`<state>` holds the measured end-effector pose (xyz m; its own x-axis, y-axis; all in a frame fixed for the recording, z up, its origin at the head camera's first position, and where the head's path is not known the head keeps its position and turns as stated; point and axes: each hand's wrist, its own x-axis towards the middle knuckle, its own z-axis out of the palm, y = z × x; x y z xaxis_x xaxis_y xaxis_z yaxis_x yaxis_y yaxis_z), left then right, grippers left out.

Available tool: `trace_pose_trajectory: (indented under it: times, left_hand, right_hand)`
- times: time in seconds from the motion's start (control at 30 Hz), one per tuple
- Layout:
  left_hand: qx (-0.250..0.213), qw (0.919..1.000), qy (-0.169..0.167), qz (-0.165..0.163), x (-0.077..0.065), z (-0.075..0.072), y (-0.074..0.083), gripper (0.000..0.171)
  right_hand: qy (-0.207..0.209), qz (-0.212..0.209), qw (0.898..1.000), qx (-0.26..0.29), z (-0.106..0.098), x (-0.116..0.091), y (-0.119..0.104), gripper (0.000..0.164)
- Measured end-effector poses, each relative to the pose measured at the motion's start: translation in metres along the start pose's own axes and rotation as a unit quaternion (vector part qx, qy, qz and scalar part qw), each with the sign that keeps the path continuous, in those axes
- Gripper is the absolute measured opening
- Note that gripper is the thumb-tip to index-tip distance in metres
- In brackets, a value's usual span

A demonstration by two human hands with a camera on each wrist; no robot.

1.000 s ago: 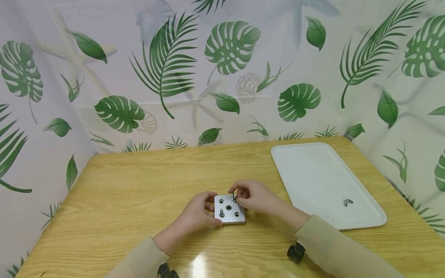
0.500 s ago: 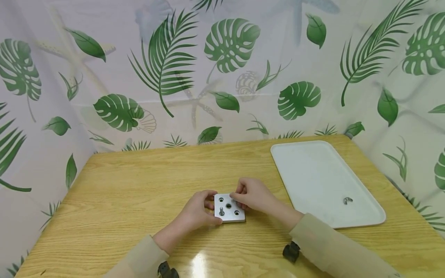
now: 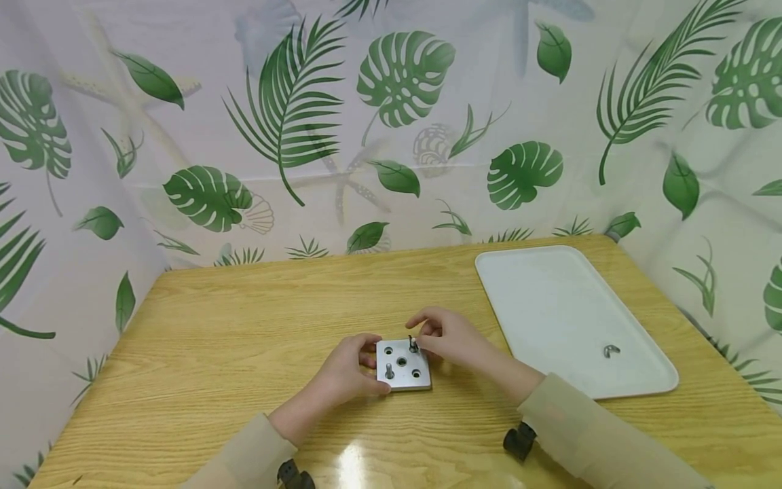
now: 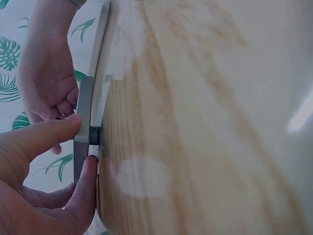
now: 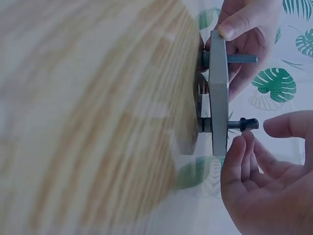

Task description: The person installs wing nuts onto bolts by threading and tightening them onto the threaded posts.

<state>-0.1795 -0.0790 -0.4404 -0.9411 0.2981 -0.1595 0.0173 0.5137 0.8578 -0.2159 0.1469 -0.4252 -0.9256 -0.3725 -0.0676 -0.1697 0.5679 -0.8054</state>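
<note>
My left hand (image 3: 350, 370) grips a square silver metal plate (image 3: 400, 385) by its left side, thumb at the near corner. Several holes show in its top face. Two bolts pass through from below; one bare bolt (image 3: 389, 371) stands near the left hand. On the other bolt, at the far right corner, sits a dark wing nut (image 5: 249, 124) close to the threaded end. Around that nut my right hand (image 3: 449, 333) hovers with fingers loosely bent, index finger and thumb spread apart. In the right wrist view, its fingertips are right beside the nut, not pinching it.
A white tray (image 3: 537, 299) lies at the right of the wooden table (image 3: 244, 319), with another silver wing nut (image 3: 611, 351) on it. Bolt heads (image 5: 205, 125) under the plate hold it slightly above the tabletop. A leaf-patterned cloth (image 3: 342, 136) hangs behind.
Half a second ago my right fingers were closed over the far-right bolt; now they have spread and the wing nut shows. My left hand and the plate have hardly moved.
</note>
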Motion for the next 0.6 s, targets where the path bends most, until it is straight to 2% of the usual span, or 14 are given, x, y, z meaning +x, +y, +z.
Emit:
trace_pose_trajectory:
  times: [0.13,0.37,0.6]
  left_hand:
    - [0.011,0.9999,0.004,-0.004,0.0002,0.0008,0.0007,0.081]
    - [0.007,1.0,0.004,-0.003,0.0001,0.0011,0.0,0.082]
    - [-0.006,1.0,-0.003,-0.002,-0.0002,-0.0004,-0.0006,0.083]
  right_hand:
    - [-0.026,-0.017,1.0,-0.002,-0.0006,0.0022,0.0024,0.03]
    - [-0.022,-0.006,1.0,-0.017,0.0047,0.0044,0.0042,0.007]
    - [0.003,0.019,0.996,-0.084,0.0078,0.0029,-0.0017,0.022]
